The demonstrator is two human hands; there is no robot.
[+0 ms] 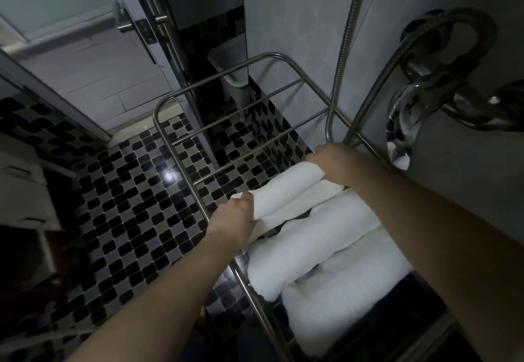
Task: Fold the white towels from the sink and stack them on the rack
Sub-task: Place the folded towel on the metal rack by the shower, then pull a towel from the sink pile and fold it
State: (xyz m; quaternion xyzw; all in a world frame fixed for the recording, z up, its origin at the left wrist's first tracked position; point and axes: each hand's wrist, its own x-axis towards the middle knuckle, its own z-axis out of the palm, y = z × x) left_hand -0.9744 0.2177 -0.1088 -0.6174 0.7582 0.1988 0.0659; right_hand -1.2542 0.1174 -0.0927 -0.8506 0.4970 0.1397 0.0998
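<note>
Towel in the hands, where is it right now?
Head view, right of centre: the towel is over the rack, gripped at its ends by the left hand and right hand, just beyond the other towels stacked there.

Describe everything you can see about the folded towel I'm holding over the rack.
The folded towel is white and terry-like, doubled into a long narrow bundle with a crease running its length. It lies slanted across the steel rack, the left hand gripping its near end and the right hand gripping its far end. Its long side lies against the other white towels on the rack. Whether it rests on the bars cannot be told.
</note>
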